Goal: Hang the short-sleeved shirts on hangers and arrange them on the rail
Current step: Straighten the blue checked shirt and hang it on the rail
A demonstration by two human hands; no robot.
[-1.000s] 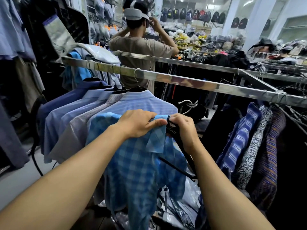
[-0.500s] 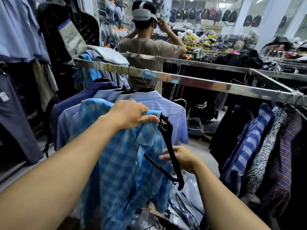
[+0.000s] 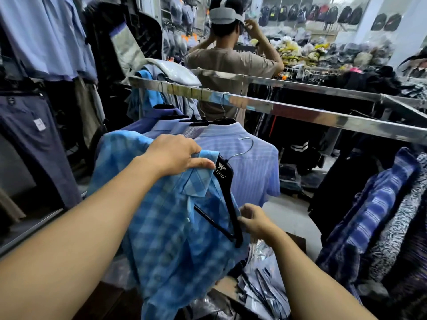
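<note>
A light-blue checked short-sleeved shirt (image 3: 171, 241) hangs in front of me, half on a black hanger (image 3: 227, 195) with a silver hook. My left hand (image 3: 178, 153) grips the shirt's collar at the hanger's top. Lower down, my right hand (image 3: 253, 219) pinches the shirt fabric beside the hanger's exposed right arm. Behind them runs the shiny metal rail (image 3: 300, 112), with several blue and striped shirts (image 3: 249, 162) on hangers at its left part.
Dark patterned shirts (image 3: 379, 215) hang at the right. Plastic-wrapped garments (image 3: 261, 282) lie in a pile below my hands. A person (image 3: 231, 63) in a beige shirt stands behind the rail, back turned. Trousers and shirts (image 3: 39, 65) line the left wall.
My right hand left the hanger's top and dropped down to its lower right arm. The shirt and hanger rose a little toward the rail.
</note>
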